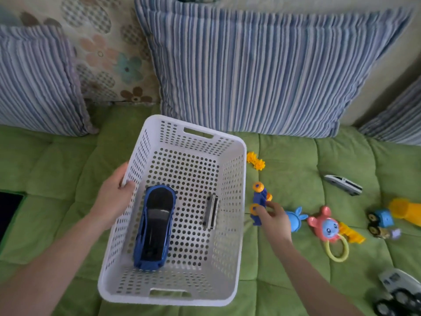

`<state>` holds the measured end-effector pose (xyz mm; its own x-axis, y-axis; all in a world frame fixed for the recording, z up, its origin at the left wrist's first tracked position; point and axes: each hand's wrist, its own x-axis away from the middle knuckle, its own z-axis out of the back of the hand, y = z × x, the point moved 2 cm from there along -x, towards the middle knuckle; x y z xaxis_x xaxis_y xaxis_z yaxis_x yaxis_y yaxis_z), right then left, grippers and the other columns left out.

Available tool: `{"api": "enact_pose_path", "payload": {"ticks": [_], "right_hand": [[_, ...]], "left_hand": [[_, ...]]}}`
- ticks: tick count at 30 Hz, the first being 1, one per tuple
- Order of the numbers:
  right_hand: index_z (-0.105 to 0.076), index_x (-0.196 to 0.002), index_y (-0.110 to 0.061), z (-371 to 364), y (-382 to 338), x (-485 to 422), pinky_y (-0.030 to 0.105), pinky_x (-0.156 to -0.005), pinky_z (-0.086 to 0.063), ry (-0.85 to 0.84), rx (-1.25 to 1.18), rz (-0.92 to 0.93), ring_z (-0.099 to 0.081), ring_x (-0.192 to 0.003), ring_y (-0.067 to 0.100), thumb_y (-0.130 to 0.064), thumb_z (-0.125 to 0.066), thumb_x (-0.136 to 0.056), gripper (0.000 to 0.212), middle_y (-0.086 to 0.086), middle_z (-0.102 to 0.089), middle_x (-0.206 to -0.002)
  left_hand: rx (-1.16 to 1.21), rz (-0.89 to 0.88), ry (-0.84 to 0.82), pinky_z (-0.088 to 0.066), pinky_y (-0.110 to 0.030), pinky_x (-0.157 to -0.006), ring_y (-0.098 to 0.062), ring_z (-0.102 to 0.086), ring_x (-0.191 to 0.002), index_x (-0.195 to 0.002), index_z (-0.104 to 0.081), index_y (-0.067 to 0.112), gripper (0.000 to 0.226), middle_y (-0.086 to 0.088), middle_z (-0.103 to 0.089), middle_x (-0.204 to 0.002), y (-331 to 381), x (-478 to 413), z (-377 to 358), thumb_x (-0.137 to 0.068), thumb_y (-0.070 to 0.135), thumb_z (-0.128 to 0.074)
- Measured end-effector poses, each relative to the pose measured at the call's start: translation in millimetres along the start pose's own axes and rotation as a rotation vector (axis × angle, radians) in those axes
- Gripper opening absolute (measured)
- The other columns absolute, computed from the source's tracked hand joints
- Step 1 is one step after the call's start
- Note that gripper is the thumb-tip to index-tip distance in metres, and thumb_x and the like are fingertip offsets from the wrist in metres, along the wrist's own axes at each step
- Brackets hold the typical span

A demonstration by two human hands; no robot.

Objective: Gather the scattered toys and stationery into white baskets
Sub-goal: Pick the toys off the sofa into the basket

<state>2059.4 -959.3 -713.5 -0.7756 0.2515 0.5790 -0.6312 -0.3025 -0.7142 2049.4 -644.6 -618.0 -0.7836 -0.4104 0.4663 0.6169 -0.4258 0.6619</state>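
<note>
Blue-and-orange wheeled toy (259,201), seemingly light rigid plastic, best held across its narrow body, just right of white basket (232,179): right hand (274,218) pinches it; left hand (114,197) grips the basket's left rim.

The left arm (57,254) reaches in from the near left, its left hand (115,197) gripping the left rim of a white perforated plastic basket (232,185), thumb inside. The right hand (276,221), on a right arm (312,272) extended from the near right, pinches a blue orange-wheeled plastic toy (258,197).

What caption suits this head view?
Left hand holds the basket, blue car inside; right hand grips a blue toy beside it.
</note>
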Motion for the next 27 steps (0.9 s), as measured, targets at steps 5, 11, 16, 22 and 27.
{"api": "enact_pose_path", "payload": {"ticks": [5,11,16,22,27], "right_hand": [[-0.057,-0.091,-0.032,-10,-66,28,0.023,-0.073,-0.046,-0.013,-0.039,0.276,-0.059,-0.086,0.015,-0.038,-0.063,-0.071,0.021,-0.002,-0.061,-0.092],[-0.061,-0.105,-0.020,-60,-102,44,0.009,-0.075,-0.043,-0.320,0.272,0.467,-0.054,-0.083,-0.003,-0.027,-0.066,-0.082,0.025,-0.005,-0.055,-0.102],[-0.063,-0.094,-0.025,-61,-124,30,0.014,-0.085,-0.047,-0.268,0.174,0.538,-0.056,-0.094,-0.009,-0.021,-0.061,-0.088,0.007,-0.020,-0.058,-0.099],[-0.062,-0.103,-0.006,-32,-123,-47,0.014,-0.066,-0.038,0.163,0.217,0.412,-0.055,-0.078,0.011,-0.015,-0.048,-0.095,0.019,0.000,-0.062,-0.088],[-0.061,-0.118,-0.011,-32,-71,-124,0.034,-0.092,-0.041,-0.101,0.913,0.354,-0.049,-0.115,0.036,-0.014,-0.049,-0.092,0.029,0.017,-0.047,-0.132]], "left_hand": [[0.197,0.043,0.043,-0.047,-0.042,-0.094,-0.021,-0.055,-0.111,-0.138,-0.039,0.028,0.050,0.004,-0.054,-0.124,16,8,4,-0.095,0.003,-0.040],[0.475,0.113,0.218,-0.048,-0.031,-0.074,-0.021,-0.058,-0.093,-0.131,-0.045,0.021,0.046,-0.004,-0.056,-0.114,30,-1,16,-0.093,-0.003,-0.039],[0.466,0.109,0.211,-0.046,-0.047,-0.094,-0.026,-0.057,-0.105,-0.123,-0.049,0.025,0.043,-0.001,-0.057,-0.107,25,-12,18,-0.093,-0.004,-0.039],[0.409,0.141,0.209,-0.049,-0.049,-0.091,-0.025,-0.061,-0.101,-0.129,-0.049,0.025,0.043,-0.002,-0.061,-0.114,2,-25,12,-0.093,0.002,-0.042],[0.395,0.150,0.250,-0.044,-0.048,-0.098,-0.025,-0.057,-0.110,-0.133,-0.045,0.018,0.043,-0.003,-0.059,-0.119,-8,-25,3,-0.094,0.000,-0.040]]}}
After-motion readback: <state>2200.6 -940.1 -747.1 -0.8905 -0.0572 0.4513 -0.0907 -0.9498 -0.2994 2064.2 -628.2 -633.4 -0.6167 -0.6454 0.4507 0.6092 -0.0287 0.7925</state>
